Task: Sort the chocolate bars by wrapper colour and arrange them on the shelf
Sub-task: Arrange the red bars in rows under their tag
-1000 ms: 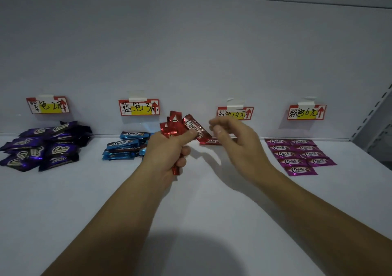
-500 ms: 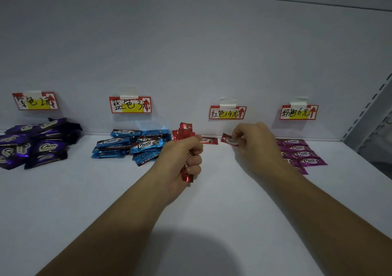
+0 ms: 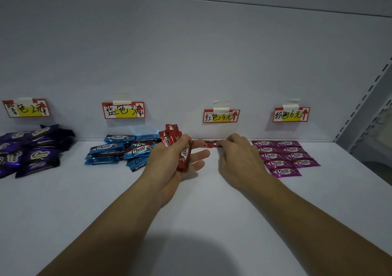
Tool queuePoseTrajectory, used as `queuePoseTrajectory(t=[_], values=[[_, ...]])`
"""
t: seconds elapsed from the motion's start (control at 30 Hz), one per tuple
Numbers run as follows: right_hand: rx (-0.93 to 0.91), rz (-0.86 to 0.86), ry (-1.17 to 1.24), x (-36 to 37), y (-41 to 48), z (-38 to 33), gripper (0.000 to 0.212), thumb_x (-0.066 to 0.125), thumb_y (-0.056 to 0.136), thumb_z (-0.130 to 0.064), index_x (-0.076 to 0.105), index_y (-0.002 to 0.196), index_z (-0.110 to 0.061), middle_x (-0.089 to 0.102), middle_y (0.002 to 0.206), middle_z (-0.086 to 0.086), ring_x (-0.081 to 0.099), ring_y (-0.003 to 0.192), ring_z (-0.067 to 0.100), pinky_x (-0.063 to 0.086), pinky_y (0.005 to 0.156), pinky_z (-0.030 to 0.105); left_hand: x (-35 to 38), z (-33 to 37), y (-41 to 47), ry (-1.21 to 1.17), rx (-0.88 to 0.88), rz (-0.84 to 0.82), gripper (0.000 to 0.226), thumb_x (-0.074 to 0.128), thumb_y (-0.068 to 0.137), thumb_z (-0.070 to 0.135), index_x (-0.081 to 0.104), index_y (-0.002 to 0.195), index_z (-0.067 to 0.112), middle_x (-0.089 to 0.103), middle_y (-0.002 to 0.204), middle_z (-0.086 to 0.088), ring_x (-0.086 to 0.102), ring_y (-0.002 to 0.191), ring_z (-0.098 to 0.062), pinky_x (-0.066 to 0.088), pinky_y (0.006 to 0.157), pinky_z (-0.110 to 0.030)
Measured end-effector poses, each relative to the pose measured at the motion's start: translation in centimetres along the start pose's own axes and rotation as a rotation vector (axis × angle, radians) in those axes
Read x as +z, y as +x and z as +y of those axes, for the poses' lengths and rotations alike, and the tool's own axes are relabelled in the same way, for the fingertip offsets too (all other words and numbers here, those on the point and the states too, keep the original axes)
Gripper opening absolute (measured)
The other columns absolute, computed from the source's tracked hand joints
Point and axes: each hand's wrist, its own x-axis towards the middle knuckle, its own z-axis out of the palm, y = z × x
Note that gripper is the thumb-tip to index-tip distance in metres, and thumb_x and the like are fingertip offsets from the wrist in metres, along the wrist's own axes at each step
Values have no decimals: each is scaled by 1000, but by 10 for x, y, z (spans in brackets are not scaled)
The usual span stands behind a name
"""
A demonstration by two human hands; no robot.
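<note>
I'm gripping a bunch of red bars (image 3: 172, 141) upright in my left hand (image 3: 169, 169), thumb clamping them, fingers half spread. My right hand (image 3: 237, 156), knuckles up, is pinching a single red bar (image 3: 216, 143) that is lying on the white shelf (image 3: 191, 212) just below the red tag (image 3: 221, 116), at the back wall (image 3: 191, 63). Blue bars (image 3: 118, 150) are lying left of that tag and pink bars (image 3: 284, 156) right of it.

my left hand (image 3: 169, 165): shiny red bars (image 3: 172, 141), white Choco script | my right hand (image 3: 235, 154): red bar (image 3: 216, 143) | purple bars (image 3: 31, 150), blue bars (image 3: 121, 150), magenta bars (image 3: 284, 156): same white script | tags (image 3: 123, 110): red border, yellow patch, red arrow | shelf (image 3: 201, 212): white
</note>
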Motion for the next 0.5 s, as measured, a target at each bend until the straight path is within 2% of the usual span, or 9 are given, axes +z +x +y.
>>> queuePoseTrajectory(t=[0.1,0.23,0.33,0.43,0.5], values=[[-5,-15,-15,0,1,1,33,47,103,-26,60,132,-20,56,127,0,52,111,22,47,96,43,0,1,1,-27,4,23,14,59,101,23,65,103,11,79,95,-9,77,86,-26,56,92,-51],[-11,-50,-39,0,1,0,33,47,102,-28,56,133,-21,58,126,-1,53,111,21,47,97,45,0,0,3,-98,-2,48,12,64,97,18,63,107,12,78,88,-10,76,79,-24,59,87,-49],[-9,-43,-35,-4,0,0,37,48,100,-25,52,137,-23,54,134,-3,48,121,21,41,101,45,-1,1,4,-146,24,97,8,66,95,14,66,104,12,75,90,-9,74,76,-20,62,68,-40],[-135,68,42,-6,-3,-4,41,50,97,-25,53,138,-24,52,136,-6,41,129,18,34,101,41,-5,4,7,-191,46,166,10,68,94,15,66,104,14,72,95,-9,70,79,-17,59,60,-33],[-234,24,96,-3,-6,-11,36,44,100,-30,55,134,-26,52,133,-10,41,127,13,31,98,37,-8,7,8,-230,53,188,14,68,94,16,65,108,13,70,97,-10,69,80,-17,57,59,-30]])
